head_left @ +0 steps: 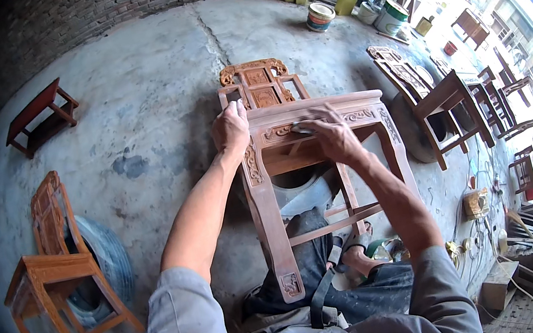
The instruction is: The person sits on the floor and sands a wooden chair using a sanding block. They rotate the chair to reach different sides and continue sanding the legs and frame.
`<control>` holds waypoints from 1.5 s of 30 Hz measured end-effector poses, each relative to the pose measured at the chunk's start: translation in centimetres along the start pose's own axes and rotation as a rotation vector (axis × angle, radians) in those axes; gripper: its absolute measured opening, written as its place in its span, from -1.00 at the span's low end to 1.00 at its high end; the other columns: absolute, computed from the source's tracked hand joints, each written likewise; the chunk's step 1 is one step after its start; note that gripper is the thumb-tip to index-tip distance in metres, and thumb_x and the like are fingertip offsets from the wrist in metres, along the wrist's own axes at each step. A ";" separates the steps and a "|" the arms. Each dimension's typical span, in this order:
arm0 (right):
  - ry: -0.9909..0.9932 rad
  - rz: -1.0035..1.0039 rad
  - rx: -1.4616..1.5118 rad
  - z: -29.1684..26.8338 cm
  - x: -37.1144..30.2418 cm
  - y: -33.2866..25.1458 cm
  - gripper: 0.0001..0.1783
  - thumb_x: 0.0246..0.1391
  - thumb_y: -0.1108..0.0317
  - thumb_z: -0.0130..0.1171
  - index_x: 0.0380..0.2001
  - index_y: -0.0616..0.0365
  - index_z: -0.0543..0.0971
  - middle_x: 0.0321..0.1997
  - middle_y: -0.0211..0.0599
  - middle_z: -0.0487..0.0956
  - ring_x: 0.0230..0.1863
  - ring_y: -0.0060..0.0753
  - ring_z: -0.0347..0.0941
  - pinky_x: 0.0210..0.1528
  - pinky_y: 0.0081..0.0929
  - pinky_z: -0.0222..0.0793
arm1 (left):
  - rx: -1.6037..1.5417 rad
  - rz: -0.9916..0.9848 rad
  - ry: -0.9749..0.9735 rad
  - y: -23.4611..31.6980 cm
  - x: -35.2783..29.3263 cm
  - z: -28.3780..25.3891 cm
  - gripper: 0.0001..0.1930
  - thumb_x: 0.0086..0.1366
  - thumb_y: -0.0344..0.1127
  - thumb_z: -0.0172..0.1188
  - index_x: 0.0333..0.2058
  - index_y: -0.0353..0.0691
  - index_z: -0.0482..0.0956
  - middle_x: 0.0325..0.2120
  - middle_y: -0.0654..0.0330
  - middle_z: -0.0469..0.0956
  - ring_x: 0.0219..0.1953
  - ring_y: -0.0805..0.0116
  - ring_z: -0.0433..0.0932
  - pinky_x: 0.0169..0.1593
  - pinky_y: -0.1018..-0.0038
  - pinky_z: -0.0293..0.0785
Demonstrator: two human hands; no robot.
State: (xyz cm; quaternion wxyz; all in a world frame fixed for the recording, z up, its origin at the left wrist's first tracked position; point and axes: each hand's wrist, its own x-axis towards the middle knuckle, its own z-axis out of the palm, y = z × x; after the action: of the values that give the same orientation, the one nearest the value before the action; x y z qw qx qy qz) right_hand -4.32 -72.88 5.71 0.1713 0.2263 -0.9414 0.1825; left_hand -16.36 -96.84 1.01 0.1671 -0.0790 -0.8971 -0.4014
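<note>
A carved wooden chair (pixel 271 233) lies tipped in front of me, its legs toward my body and its carved backrest (pixel 259 83) on the far side. My left hand (pixel 230 129) is closed around the left corner of the seat. A small grey pad (pixel 303 129), perhaps folded sandpaper, is under the fingers of my right hand (pixel 334 135). Those fingers press it to the carved apron (pixel 282 131) below the seat edge; they are slightly blurred. A dark rounded support, partly hidden, shows beneath the chair.
An orange-brown chair (pixel 52 273) stands at left beside a tyre-like ring (pixel 102 261). A low red-brown stool (pixel 40 120) is farther back. More chairs (pixel 445 98) fill the right side. Tins and buckets (pixel 320 16) stand near shelves; cables (pixel 495 248) trail at lower right.
</note>
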 end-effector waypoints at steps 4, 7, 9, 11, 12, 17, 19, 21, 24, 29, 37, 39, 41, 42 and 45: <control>0.110 0.020 0.091 0.1 0.5 0.0 -0.60 0.10 0.55 0.14 0.00 -0.04 0.65 0.01 -0.27 0.64 0.25 -0.05 0.41 0.44 0.08 0.15 | 0.001 -0.013 -0.006 0.0 0.3 0.2 -0.63 0.49 -0.10 0.00 -0.44 -0.20 0.51 -0.50 -0.13 0.60 -0.40 -0.21 0.61 -0.35 0.00 0.50; 0.058 0.016 0.209 2.6 1.7 -3.2 -0.46 -0.01 0.54 0.16 0.08 -0.08 0.62 0.04 -0.24 0.63 0.34 -0.04 0.33 0.51 0.06 0.06 | 0.019 -0.006 -0.010 0.3 0.3 0.3 -0.63 0.50 -0.10 0.00 -0.44 -0.20 0.52 -0.50 -0.13 0.61 -0.40 -0.21 0.61 -0.34 0.00 0.50; 0.007 -0.036 0.066 2.1 1.6 -1.8 -0.46 -0.01 0.53 0.16 0.10 -0.10 0.62 0.13 -0.26 0.60 0.35 -0.04 0.33 0.52 0.06 0.03 | 0.018 -0.014 -0.010 0.2 0.2 0.1 -0.63 0.50 -0.10 -0.01 -0.43 -0.20 0.52 -0.49 -0.12 0.61 -0.39 -0.21 0.62 -0.33 -0.01 0.50; 0.009 -0.089 0.013 0.3 1.3 -0.4 -0.44 -0.03 0.55 0.17 0.10 -0.09 0.62 0.13 -0.26 0.60 0.35 -0.04 0.33 0.51 0.05 0.06 | 0.021 -0.018 -0.008 0.2 0.1 0.0 -0.63 0.50 -0.10 -0.01 -0.43 -0.20 0.52 -0.48 -0.12 0.61 -0.38 -0.21 0.62 -0.32 -0.01 0.50; 0.051 0.026 0.073 0.0 1.2 -0.6 -0.41 -0.04 0.58 0.16 0.11 -0.11 0.61 0.10 -0.26 0.60 0.34 -0.04 0.34 0.50 0.06 0.08 | 0.025 -0.016 -0.003 0.2 0.2 -0.1 -0.63 0.50 -0.10 -0.01 -0.42 -0.20 0.52 -0.48 -0.12 0.61 -0.38 -0.21 0.62 -0.32 -0.01 0.51; 0.019 -0.011 0.086 1.8 1.7 -3.1 -0.43 0.00 0.58 0.15 0.11 -0.12 0.61 0.10 -0.29 0.60 0.32 -0.08 0.36 0.51 0.09 0.06 | 0.018 -0.003 -0.003 0.2 0.2 -0.1 -0.64 0.50 -0.10 -0.01 -0.41 -0.21 0.53 -0.47 -0.11 0.62 -0.37 -0.21 0.62 -0.31 -0.01 0.52; 0.018 -0.012 0.043 1.2 0.8 -2.1 -0.45 0.01 0.57 0.16 0.10 -0.12 0.62 0.12 -0.33 0.60 0.32 -0.10 0.37 0.51 0.12 0.05 | 0.022 0.005 -0.002 0.2 0.1 -0.1 -0.65 0.50 -0.11 -0.01 -0.41 -0.21 0.53 -0.47 -0.11 0.62 -0.37 -0.22 0.62 -0.30 -0.01 0.52; 0.011 0.005 -0.071 -0.6 -0.1 -0.4 -0.45 -0.01 0.57 0.20 0.08 -0.13 0.64 0.13 -0.53 0.61 0.30 -0.08 0.38 0.49 0.17 0.08 | 0.026 -0.011 -0.013 0.1 0.1 -0.1 -0.65 0.50 -0.11 -0.01 -0.41 -0.21 0.53 -0.48 -0.11 0.62 -0.37 -0.22 0.62 -0.31 -0.01 0.52; 0.073 0.053 0.087 0.1 0.0 -1.5 -0.41 -0.06 0.61 0.19 0.08 -0.12 0.64 0.14 -0.34 0.60 0.33 -0.07 0.36 0.49 0.12 0.11 | 0.025 -0.001 -0.002 -0.2 0.4 0.2 -0.65 0.50 -0.11 -0.01 -0.40 -0.21 0.53 -0.48 -0.11 0.62 -0.37 -0.22 0.62 -0.31 -0.02 0.52; -0.035 -0.049 -0.014 2.1 0.3 -2.5 -0.35 -0.02 0.56 0.18 0.18 -0.18 0.57 0.16 -0.32 0.59 0.37 -0.09 0.34 0.52 0.13 0.04 | 0.010 -0.006 -0.040 0.2 0.1 -0.1 -0.64 0.50 -0.10 -0.02 -0.40 -0.21 0.54 -0.47 -0.12 0.63 -0.37 -0.22 0.62 -0.31 -0.02 0.52; 0.088 0.048 0.085 3.6 0.1 -3.8 -0.43 0.08 0.54 0.17 0.18 -0.15 0.57 0.07 -0.25 0.63 0.40 -0.01 0.29 0.51 0.15 0.02 | -0.016 0.018 -0.021 -0.2 0.4 0.6 -0.64 0.50 -0.10 -0.02 -0.38 -0.20 0.55 -0.47 -0.12 0.63 -0.37 -0.21 0.62 -0.31 0.00 0.53; 0.072 0.066 0.053 2.6 0.0 -4.0 -0.41 0.07 0.54 0.16 0.19 -0.17 0.57 0.07 -0.26 0.63 0.41 -0.02 0.29 0.52 0.14 0.01 | 0.012 0.012 -0.003 -0.2 0.3 0.5 -0.65 0.50 -0.10 -0.02 -0.38 -0.20 0.56 -0.47 -0.12 0.63 -0.37 -0.21 0.63 -0.32 0.00 0.53; 0.018 0.113 -0.086 1.1 -0.4 -3.4 -0.42 0.08 0.54 0.13 0.20 -0.14 0.56 0.07 -0.30 0.64 0.39 -0.02 0.31 0.52 0.14 -0.01 | 0.020 0.008 -0.002 -0.5 0.2 0.5 -0.65 0.50 -0.10 -0.02 -0.38 -0.20 0.56 -0.47 -0.13 0.63 -0.38 -0.21 0.63 -0.33 0.00 0.53; 0.046 0.127 -0.094 1.0 0.0 -3.8 -0.42 0.07 0.55 0.12 0.20 -0.10 0.55 0.09 -0.28 0.63 0.38 0.01 0.31 0.52 0.15 -0.01 | 0.015 0.007 -0.005 -0.9 0.3 0.5 -0.65 0.50 -0.09 -0.02 -0.37 -0.20 0.56 -0.47 -0.13 0.63 -0.38 -0.21 0.63 -0.33 0.00 0.53; 0.140 0.155 -0.033 3.2 1.9 -6.7 -0.40 0.02 0.60 0.09 0.18 0.01 0.54 0.16 -0.22 0.59 0.38 0.09 0.29 0.51 0.15 -0.02 | 0.000 0.016 -0.008 -1.2 0.8 0.8 -0.64 0.50 -0.08 -0.03 -0.37 -0.21 0.56 -0.47 -0.14 0.62 -0.38 -0.22 0.63 -0.34 -0.01 0.53</control>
State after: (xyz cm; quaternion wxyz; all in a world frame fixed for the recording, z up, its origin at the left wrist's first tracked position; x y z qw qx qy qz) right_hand -3.40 -80.45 5.44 0.2257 0.1365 -0.9447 0.1950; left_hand -17.62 -97.07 -0.07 0.1667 -0.0879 -0.8970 -0.3999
